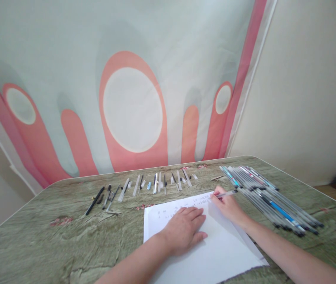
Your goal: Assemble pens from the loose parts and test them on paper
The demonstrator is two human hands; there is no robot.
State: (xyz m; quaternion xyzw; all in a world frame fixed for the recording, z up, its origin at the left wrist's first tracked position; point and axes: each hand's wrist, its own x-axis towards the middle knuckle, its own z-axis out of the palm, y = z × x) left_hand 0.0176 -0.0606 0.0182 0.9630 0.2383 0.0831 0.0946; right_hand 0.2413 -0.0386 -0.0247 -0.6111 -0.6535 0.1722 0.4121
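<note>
A white sheet of paper lies on the table in front of me, with rows of small dark handwriting near its top edge. My left hand rests flat on the paper, fingers stretched out, just below the writing. My right hand is closed around a clear pen with a dark end, near the paper's upper right corner. The pen leans to the right; its tip is hidden by my fingers.
Several pens, mostly clear with dark ends and some blue, lie in rows at the right. Across the back is a line of pen parts and caps. A black pen lies at the left. Behind the wood-patterned table hangs a printed cloth.
</note>
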